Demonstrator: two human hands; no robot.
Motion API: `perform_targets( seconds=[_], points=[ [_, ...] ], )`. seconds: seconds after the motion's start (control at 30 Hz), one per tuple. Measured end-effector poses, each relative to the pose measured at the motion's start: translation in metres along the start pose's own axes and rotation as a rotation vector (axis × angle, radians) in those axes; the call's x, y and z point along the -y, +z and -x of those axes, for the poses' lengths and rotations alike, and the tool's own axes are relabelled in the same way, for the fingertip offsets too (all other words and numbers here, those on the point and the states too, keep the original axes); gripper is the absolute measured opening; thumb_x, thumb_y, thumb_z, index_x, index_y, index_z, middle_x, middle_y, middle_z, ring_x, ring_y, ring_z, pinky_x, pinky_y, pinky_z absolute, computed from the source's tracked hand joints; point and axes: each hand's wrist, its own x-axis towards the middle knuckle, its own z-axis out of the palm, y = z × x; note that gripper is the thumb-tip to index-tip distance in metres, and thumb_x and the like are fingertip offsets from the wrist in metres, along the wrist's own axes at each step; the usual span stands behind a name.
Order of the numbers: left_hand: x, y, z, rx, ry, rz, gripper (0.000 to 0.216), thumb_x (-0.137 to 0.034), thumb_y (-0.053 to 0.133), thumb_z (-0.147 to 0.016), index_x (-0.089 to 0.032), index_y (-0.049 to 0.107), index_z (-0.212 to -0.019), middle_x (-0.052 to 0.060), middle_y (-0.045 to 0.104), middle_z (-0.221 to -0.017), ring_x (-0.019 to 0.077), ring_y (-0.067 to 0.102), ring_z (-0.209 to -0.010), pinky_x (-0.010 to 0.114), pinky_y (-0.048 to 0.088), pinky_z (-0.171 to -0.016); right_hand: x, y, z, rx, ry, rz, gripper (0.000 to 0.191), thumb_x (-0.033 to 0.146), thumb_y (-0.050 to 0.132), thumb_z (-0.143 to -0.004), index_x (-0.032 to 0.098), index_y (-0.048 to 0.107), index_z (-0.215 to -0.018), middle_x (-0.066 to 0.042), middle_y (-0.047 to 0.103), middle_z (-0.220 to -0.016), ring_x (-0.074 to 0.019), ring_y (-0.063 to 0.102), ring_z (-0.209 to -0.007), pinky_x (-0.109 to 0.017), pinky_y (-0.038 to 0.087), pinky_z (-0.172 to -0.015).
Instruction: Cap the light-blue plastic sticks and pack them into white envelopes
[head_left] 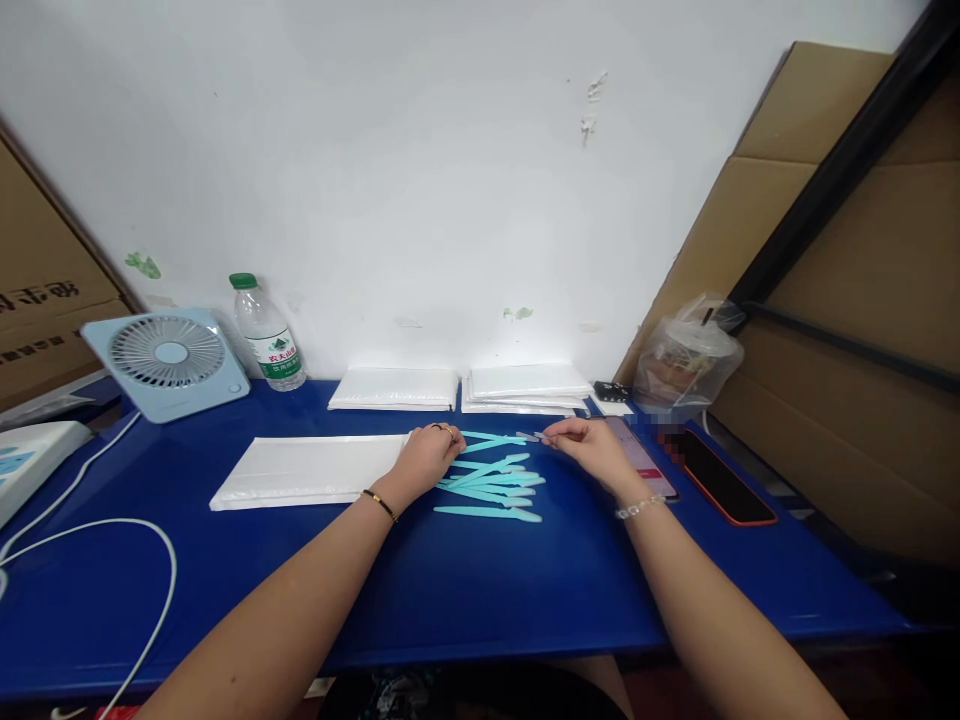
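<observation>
at a blue table (570, 580) against a white wall (420, 200), bottle (271, 340) at 11 o'clock, the left hand (429, 452) clamps fingers on 1 turquoise stick (487, 437) at 12; the right hand (592, 452) pinches a pale sliver (539, 436).

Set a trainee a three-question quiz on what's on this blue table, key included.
1. Multiple choice: what stands between the fan and the white packs by the wall?
(a) bagged cup
(b) bottle
(c) cardboard

2. True or false: some of the turquoise sticks lie across one another.

3. Fill in the blank: the hand nearer the orange-edged phone is the person's own ____ hand.

Key:
1. b
2. True
3. right; the right hand is closer to it.
</observation>
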Motion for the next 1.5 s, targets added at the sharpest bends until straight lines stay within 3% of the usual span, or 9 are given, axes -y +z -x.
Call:
perform_targets(
  seconds=[0.17,0.6,0.67,0.77,0.87,1.0,1.5],
  points=[
    [0.003,0.003,0.0,0.007,0.018,0.051,0.025,-0.029,0.039,-0.089,-0.02,0.061,-0.079,0.004,0.065,-0.086,0.0183,0.059,-0.081,0.028,0.041,-0.073,-0.001,0.003,0.0,-0.029,-0.031,-0.086,0.033,0.042,0.076,-0.062,0.015,0.07,-0.081,-0.011,0.073,-0.089,-0.0244,0.068,-0.085,-0.041,0.053,-0.083],
    [-0.005,0.0,0.001,0.054,0.04,0.06,0.025,-0.031,0.044,-0.088,-0.02,0.064,-0.079,0.004,0.067,-0.086,0.0191,0.058,-0.083,0.03,0.042,-0.074,-0.002,0.016,0.001,0.231,-0.152,0.008,0.024,0.037,0.069,-0.072,0.016,0.07,-0.084,-0.008,0.072,-0.091,-0.0212,0.067,-0.088,-0.037,0.053,-0.081],
    [-0.005,0.0,0.001,0.014,0.04,0.035,0.026,-0.034,0.043,-0.089,-0.021,0.066,-0.089,0.005,0.067,-0.094,0.0205,0.057,-0.092,0.032,0.043,-0.08,-0.003,0.013,-0.001,0.198,-0.231,0.142,0.023,0.035,0.065,-0.076,0.018,0.07,-0.091,-0.008,0.07,-0.098,-0.0206,0.066,-0.088,-0.036,0.052,-0.079],
    [-0.005,0.002,0.002,-0.043,0.074,-0.023,0.038,-0.039,0.037,-0.092,-0.024,0.059,-0.119,0.006,0.058,-0.125,0.0227,0.048,-0.118,0.037,0.038,-0.096,-0.008,0.01,-0.009,0.058,-0.349,0.384,0.019,0.03,0.059,-0.081,0.023,0.071,-0.094,-0.007,0.068,-0.104,-0.0218,0.062,-0.095,-0.037,0.049,-0.083],
    [-0.004,0.005,0.002,0.062,0.133,-0.071,0.047,-0.045,0.031,-0.094,-0.025,0.047,-0.132,0.006,0.042,-0.142,0.0237,0.033,-0.133,0.044,0.027,-0.107,-0.015,0.012,-0.015,0.038,-0.357,0.537,0.017,0.023,0.057,-0.081,0.024,0.073,-0.089,-0.005,0.07,-0.095,-0.0222,0.062,-0.091,-0.039,0.047,-0.085],
    [-0.004,0.008,0.004,0.171,0.139,-0.081,0.053,-0.05,0.026,-0.094,-0.023,0.042,-0.137,0.007,0.038,-0.145,0.0235,0.031,-0.135,0.044,0.024,-0.109,-0.017,0.013,-0.015,0.064,-0.337,0.571,0.018,0.019,0.057,-0.081,0.024,0.074,-0.083,-0.004,0.07,-0.088,-0.02,0.063,-0.082,-0.035,0.049,-0.079],
    [-0.006,0.006,0.006,0.21,0.123,-0.065,0.061,-0.056,0.02,-0.092,-0.021,0.038,-0.139,0.007,0.033,-0.147,0.022,0.028,-0.137,0.04,0.022,-0.111,-0.014,0.023,-0.009,0.076,-0.469,0.711,0.018,0.015,0.055,-0.083,0.02,0.073,-0.083,-0.006,0.068,-0.083,-0.02,0.062,-0.082,-0.033,0.049,-0.076]
  ],
)
